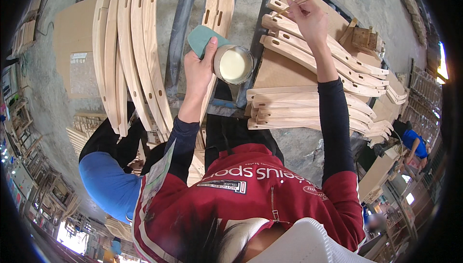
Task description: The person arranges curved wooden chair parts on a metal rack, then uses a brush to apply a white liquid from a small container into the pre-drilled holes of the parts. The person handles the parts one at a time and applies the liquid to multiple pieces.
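Observation:
My left hand [198,72] is closed around a round cup [217,72] of cream-coloured liquid [234,64]. The same hand pinches a flat teal piece [198,41] with rounded corners against the cup's side; its material I cannot make out. To the right, my right hand [309,22] grips a thin wooden stick [281,12]. The stick's lower end points at the slotted end of a curved wooden slat [276,5]; whether it touches the wood I cannot tell. Several more pale slats [299,46] with oval slots lie side by side beneath that hand.
A second stack of slats [289,112] lies nearer me. Long curved wooden pieces [137,46] stretch along the left, and two slotted ones [219,2] lie ahead. Metal rails [181,36] run underneath. A person in blue [106,178] bends close at my left; a wooden box [366,39] stands far right.

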Action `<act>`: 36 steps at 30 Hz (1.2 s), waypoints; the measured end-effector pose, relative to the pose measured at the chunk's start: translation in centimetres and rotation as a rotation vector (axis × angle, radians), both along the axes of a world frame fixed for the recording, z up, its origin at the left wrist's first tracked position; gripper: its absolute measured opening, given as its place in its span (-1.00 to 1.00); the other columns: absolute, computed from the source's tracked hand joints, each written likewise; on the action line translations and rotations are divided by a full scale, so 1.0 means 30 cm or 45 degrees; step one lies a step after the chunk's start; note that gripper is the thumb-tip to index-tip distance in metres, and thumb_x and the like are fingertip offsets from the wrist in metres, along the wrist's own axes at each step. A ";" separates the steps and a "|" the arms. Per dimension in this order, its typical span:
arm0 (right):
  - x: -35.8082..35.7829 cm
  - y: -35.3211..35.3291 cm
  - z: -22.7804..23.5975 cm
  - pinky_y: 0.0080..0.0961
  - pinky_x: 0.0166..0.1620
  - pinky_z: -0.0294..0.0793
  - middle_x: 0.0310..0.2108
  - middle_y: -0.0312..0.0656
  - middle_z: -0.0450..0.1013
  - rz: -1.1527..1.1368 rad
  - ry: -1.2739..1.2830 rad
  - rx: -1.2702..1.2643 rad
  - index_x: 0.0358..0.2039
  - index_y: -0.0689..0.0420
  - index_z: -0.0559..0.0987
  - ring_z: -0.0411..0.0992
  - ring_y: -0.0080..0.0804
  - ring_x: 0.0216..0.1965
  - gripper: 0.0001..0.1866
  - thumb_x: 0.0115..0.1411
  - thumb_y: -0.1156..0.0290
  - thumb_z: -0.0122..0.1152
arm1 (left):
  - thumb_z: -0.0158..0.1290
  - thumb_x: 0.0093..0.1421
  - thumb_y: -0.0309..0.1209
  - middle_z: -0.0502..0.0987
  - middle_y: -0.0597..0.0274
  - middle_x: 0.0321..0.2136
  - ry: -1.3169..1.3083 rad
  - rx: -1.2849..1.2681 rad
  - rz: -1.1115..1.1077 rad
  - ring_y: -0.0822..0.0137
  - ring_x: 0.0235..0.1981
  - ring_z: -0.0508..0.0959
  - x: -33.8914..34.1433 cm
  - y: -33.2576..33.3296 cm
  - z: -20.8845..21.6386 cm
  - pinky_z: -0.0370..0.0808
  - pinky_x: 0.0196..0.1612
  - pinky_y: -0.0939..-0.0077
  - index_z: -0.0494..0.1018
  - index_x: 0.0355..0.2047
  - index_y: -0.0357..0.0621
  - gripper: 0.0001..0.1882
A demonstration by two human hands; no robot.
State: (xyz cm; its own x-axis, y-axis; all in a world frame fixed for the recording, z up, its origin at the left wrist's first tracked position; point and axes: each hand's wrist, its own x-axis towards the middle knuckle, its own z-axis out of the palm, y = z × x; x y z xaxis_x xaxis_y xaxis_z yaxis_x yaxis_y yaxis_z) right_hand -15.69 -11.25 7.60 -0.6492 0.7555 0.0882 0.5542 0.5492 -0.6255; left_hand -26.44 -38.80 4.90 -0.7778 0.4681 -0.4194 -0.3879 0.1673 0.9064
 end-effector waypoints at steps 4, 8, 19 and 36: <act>0.003 -0.003 0.022 -0.44 -0.36 0.53 -0.50 -0.08 0.62 0.001 -0.164 0.129 -0.38 0.23 0.62 0.61 -0.26 -0.49 -0.62 0.18 0.09 0.28 | 0.15 0.29 -0.13 0.63 0.26 -0.44 0.033 -0.022 0.001 0.50 -0.38 0.54 -0.003 0.005 0.003 0.45 -0.27 0.54 0.63 -0.32 -0.30 -0.60; -0.001 -0.018 0.027 -0.61 -0.35 0.52 -0.49 -0.15 0.62 0.025 -0.080 0.002 -0.36 0.27 0.62 0.64 -0.45 -0.40 -0.70 0.23 0.23 0.28 | 0.13 0.28 -0.09 0.63 0.21 -0.44 0.144 -0.047 -0.014 0.45 -0.37 0.56 -0.007 0.021 0.007 0.45 -0.26 0.50 0.62 -0.32 -0.31 -0.57; 0.194 -0.160 0.256 -0.57 -0.15 0.63 -0.26 -0.03 0.59 -0.012 0.516 -0.663 -0.23 0.32 0.51 0.61 -0.37 -0.22 -0.85 0.34 0.46 0.12 | 0.13 0.28 -0.12 0.62 0.20 -0.50 0.324 0.008 0.025 0.45 -0.43 0.56 -0.078 0.142 0.016 0.46 -0.32 0.48 0.62 -0.36 -0.32 -0.58; 0.286 -0.297 0.248 -0.51 -0.23 0.61 -0.24 0.00 0.59 -0.230 0.760 -1.186 -0.23 0.18 0.48 0.61 -0.34 -0.26 -0.85 0.36 0.36 0.12 | 0.13 0.27 -0.04 0.59 0.25 -0.59 0.370 0.156 -0.047 0.48 -0.53 0.52 -0.012 0.268 0.122 0.45 -0.42 0.52 0.62 -0.42 -0.32 -0.52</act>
State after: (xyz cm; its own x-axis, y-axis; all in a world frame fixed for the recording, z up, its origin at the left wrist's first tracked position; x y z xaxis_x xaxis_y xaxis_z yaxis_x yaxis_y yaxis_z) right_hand -7.11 -20.15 15.05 -0.5659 0.7680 -0.2999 0.0523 -0.3296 -0.9427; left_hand -26.81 -30.76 8.55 -0.8384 0.5315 -0.1206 -0.1052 0.0593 0.9927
